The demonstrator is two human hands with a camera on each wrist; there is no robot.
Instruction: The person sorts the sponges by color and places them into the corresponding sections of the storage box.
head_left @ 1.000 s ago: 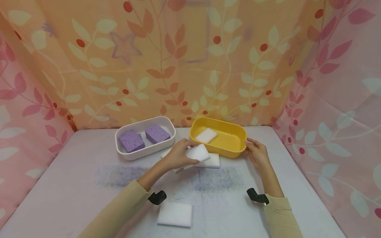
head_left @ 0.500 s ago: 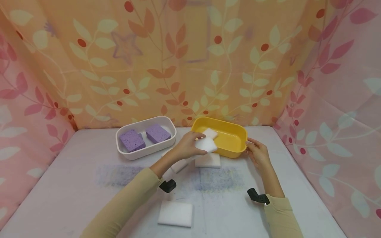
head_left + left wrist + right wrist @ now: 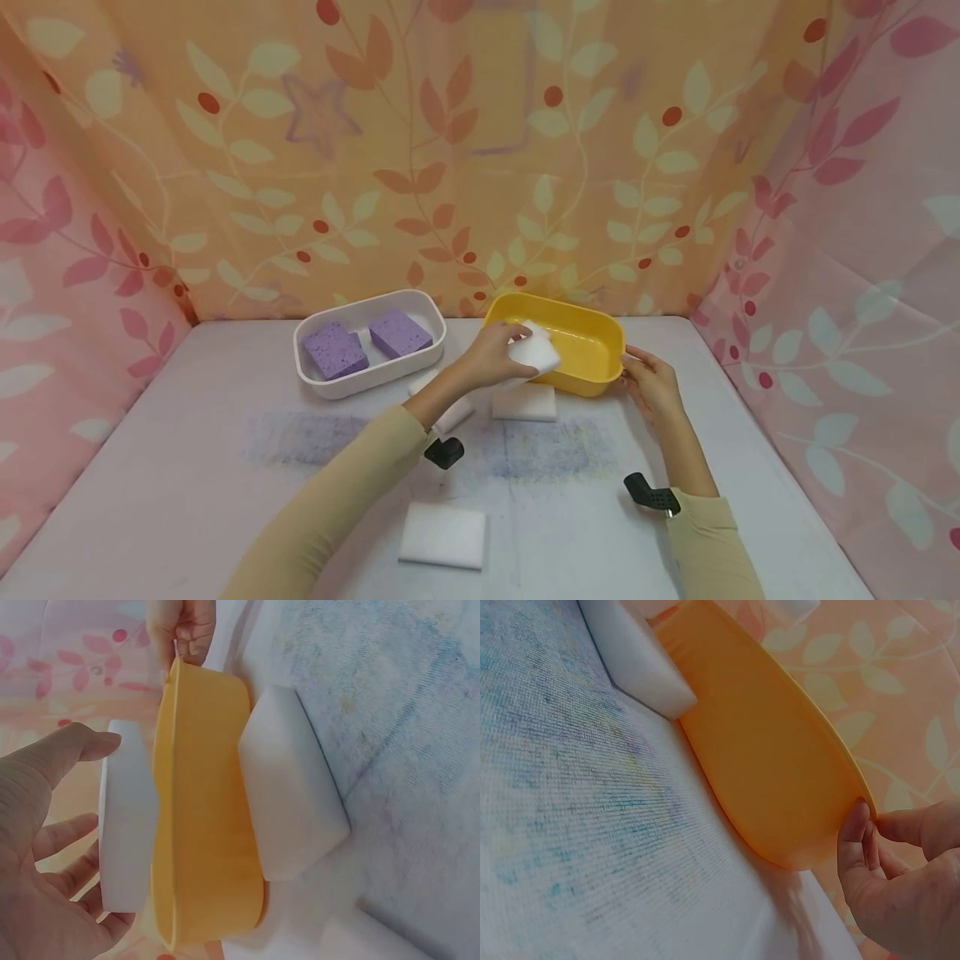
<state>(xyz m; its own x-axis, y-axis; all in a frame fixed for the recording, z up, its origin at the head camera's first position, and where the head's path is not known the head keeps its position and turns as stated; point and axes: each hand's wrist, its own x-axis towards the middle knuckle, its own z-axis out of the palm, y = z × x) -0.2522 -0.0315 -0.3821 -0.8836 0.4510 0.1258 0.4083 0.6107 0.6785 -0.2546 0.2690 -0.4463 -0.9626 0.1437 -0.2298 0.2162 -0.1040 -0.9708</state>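
Note:
My left hand (image 3: 491, 357) pinches a white sponge (image 3: 537, 353) between thumb and fingers, over the near left rim of the yellow tub (image 3: 577, 385). In the left wrist view that held sponge (image 3: 129, 817) stands edge-on just beside the tub's rim. With thumb and fingers, my right hand (image 3: 651, 383) grips the tub's right end; the right wrist view shows this rim pinch at the tub (image 3: 780, 765). Another white sponge lies inside the tub, mostly hidden behind my left hand. In front of the tub, a white sponge (image 3: 523, 403) lies flat on the table.
To the left stands a white tub (image 3: 367, 382) holding purple sponges (image 3: 335, 350). More white sponges (image 3: 453, 414) lie partly under my left forearm, and one (image 3: 442, 535) sits near the table's front. Bluish smudges (image 3: 547, 450) mark the tabletop. A patterned curtain (image 3: 450, 167) hangs behind.
My left hand has carried the white sponge rightward and slightly away from me, from in front of the yellow tub to over its rim. The right hand keeps its place on the tub.

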